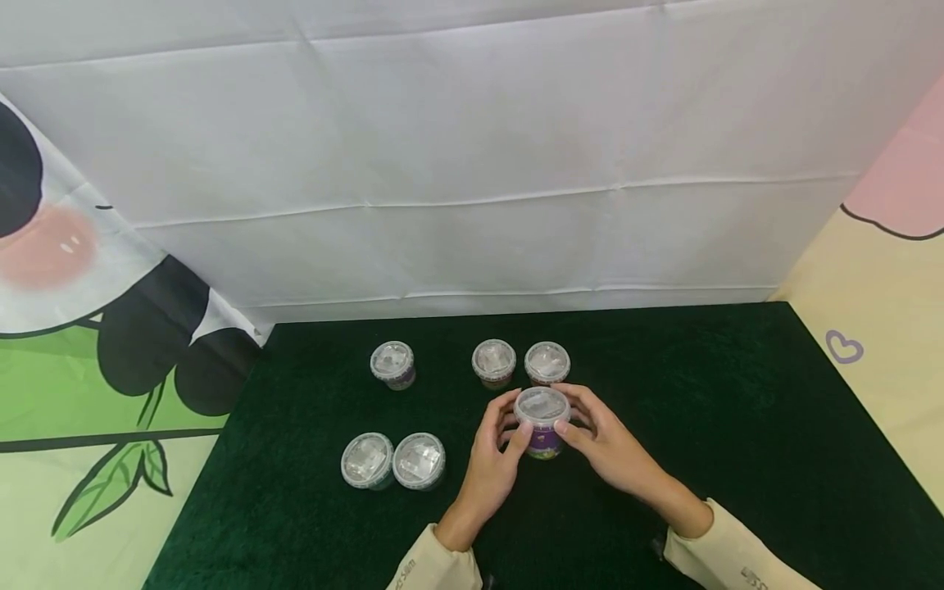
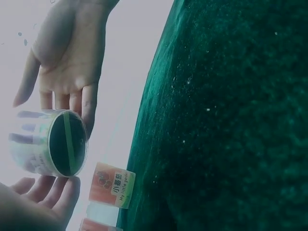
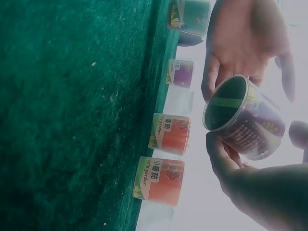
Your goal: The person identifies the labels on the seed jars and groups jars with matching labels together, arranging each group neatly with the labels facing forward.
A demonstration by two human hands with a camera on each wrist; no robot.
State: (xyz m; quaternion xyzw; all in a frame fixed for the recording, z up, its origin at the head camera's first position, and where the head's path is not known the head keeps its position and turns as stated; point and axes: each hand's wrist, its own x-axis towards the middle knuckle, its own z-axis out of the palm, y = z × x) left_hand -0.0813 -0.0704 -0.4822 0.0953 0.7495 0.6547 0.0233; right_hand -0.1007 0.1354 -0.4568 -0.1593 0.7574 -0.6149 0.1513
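Both hands hold a small lidded plastic cup (image 1: 545,442) with a purple label. My left hand (image 1: 492,460) grips its left side, thumb on the front. My right hand (image 1: 606,442) grips the right side, its thumb also at the front. The wrist views show the dark base of the cup (image 2: 62,144) raised off the green cloth. From the right wrist, the cup (image 3: 260,122) looks tilted, with pale print on its label. Just behind it in the head view stand two similar cups with red tomato labels, a left one (image 1: 493,360) and a right one (image 1: 547,360).
Farther left at the back stands another purple-labelled cup (image 1: 392,363). Nearer the front left, two lidded cups sit side by side, one (image 1: 367,460) left of the other (image 1: 419,460). Dark green cloth (image 1: 295,524) covers the table, and a white sheet (image 1: 472,246) hangs behind it.
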